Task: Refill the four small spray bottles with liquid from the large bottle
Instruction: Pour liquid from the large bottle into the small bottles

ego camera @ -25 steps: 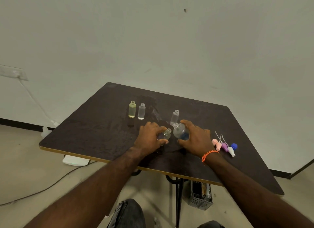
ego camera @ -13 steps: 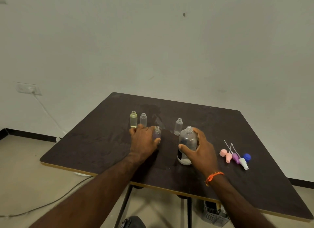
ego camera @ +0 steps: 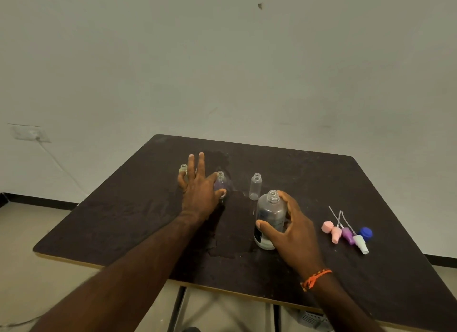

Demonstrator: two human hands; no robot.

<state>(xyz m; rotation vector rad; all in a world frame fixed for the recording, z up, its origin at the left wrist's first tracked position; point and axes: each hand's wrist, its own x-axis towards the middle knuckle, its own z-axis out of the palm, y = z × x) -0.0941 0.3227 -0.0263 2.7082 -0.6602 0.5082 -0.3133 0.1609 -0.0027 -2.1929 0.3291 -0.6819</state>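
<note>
The large clear bottle stands upright and uncapped on the dark table, and my right hand grips its side. My left hand lies further back with two fingers stretched straight, its thumb touching a small purple-tinted bottle. A small yellowish bottle peeks out at the hand's left edge. Another small bottle is hidden behind that hand. A small clear bottle stands alone just behind the large one. All visible bottles have open necks.
Spray tops lie in a row at the right: pink, purple and white, with a pink cap and a blue cap. A wet patch darkens the table. A wall socket with a cable is at left.
The large bottle went from tilted over a small bottle to upright on the table. My left hand carried the small purple-tinted bottle back beside the others and spread its fingers.
</note>
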